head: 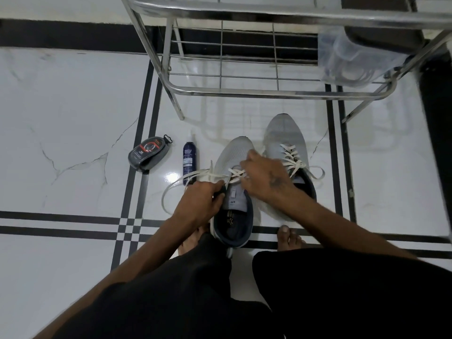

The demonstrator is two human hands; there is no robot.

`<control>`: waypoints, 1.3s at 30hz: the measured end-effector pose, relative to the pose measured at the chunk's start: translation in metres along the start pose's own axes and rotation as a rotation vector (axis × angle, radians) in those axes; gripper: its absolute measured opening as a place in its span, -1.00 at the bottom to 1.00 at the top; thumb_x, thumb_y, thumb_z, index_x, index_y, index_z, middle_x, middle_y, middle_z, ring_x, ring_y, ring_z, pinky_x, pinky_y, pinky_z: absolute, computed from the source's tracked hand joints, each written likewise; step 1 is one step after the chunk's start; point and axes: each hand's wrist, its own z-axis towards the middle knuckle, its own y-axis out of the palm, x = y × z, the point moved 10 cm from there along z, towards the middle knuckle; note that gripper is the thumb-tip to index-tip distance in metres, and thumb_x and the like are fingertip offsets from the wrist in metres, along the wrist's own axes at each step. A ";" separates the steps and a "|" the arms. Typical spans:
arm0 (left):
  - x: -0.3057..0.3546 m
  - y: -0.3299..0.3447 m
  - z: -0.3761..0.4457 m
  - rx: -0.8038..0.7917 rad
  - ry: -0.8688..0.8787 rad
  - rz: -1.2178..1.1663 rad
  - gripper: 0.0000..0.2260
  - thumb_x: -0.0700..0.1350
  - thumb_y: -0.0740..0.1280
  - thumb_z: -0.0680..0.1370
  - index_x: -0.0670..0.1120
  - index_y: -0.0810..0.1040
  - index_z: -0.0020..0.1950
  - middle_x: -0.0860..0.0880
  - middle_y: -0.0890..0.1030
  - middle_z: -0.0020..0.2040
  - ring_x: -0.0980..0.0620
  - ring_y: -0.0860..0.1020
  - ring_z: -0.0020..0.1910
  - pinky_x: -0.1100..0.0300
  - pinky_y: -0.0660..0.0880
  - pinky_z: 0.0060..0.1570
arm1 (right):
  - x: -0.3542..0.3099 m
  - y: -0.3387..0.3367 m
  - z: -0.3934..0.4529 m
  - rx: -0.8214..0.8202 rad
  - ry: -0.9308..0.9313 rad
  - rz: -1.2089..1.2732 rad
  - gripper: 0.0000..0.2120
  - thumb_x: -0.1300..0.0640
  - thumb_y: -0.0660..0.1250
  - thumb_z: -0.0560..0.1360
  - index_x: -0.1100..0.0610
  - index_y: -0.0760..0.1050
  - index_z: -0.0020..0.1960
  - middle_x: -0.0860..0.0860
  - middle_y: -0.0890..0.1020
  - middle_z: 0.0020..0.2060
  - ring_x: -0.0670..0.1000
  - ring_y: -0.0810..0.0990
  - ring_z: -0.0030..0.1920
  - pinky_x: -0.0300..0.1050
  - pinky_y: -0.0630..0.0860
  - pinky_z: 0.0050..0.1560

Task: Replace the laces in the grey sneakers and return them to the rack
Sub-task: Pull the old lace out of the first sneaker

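Two grey mesh sneakers sit toes-forward on the glossy white marble-look floor with its black inlay stripes, just in front of the chrome tube-and-wire shoe rack. The left sneaker, dark navy at the collar and lining, lies nearer the person; its flat white lace is threaded only through the lower eyelets and trails in a loose loop away from the rack. The left hand is closed, pinching the collar edge beside the grey tongue. The right hand hovers curled over the crossings, fingers on the lace; how firmly it grips I cannot tell. The right sneaker, closer to the rack, is fully laced in white, ends looped outward. Left of the shoes, a dark blue spray bottle lies flat, label reading "Sports & Sneaker Cleaner". Farther left rests a grey oval shoe-shine sponge, its print unreadable. On the rack's shelf, a clear plastic bag holds something pale and coiled.
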 end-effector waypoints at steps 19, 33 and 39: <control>-0.019 0.006 0.002 -0.048 -0.126 -0.021 -0.87 -0.04 0.32 0.56 -0.07 0.58 -0.07 -0.01 0.68 -0.14 -0.01 0.60 -0.16 0.23 0.29 -0.22 | 0.112 -0.046 -0.035 0.280 0.546 0.194 -0.81 0.10 0.23 0.54 0.19 0.51 0.04 0.09 0.51 0.03 0.11 0.57 -0.09 -0.09 0.41 -0.16; 0.005 0.023 0.072 -0.129 -0.076 0.227 -0.79 -0.02 0.33 0.57 -0.10 0.64 0.08 -0.10 0.54 0.07 -0.19 0.61 0.00 0.02 0.51 -0.09 | 0.021 0.053 -0.014 -0.204 0.278 0.441 -0.77 0.04 0.38 0.44 0.10 0.38 -0.05 0.15 0.60 -0.07 0.19 0.62 -0.08 -0.10 0.46 -0.22; -0.051 -0.006 0.060 -0.016 -0.318 -0.130 -0.94 -0.10 0.38 0.55 -0.03 0.56 -0.12 -0.07 0.60 -0.03 -0.10 0.59 -0.10 0.06 0.50 -0.05 | 0.043 0.049 -0.019 -0.154 0.336 0.465 -0.82 0.06 0.36 0.48 0.09 0.37 -0.11 0.07 0.54 -0.15 0.09 0.55 -0.17 -0.18 0.36 -0.29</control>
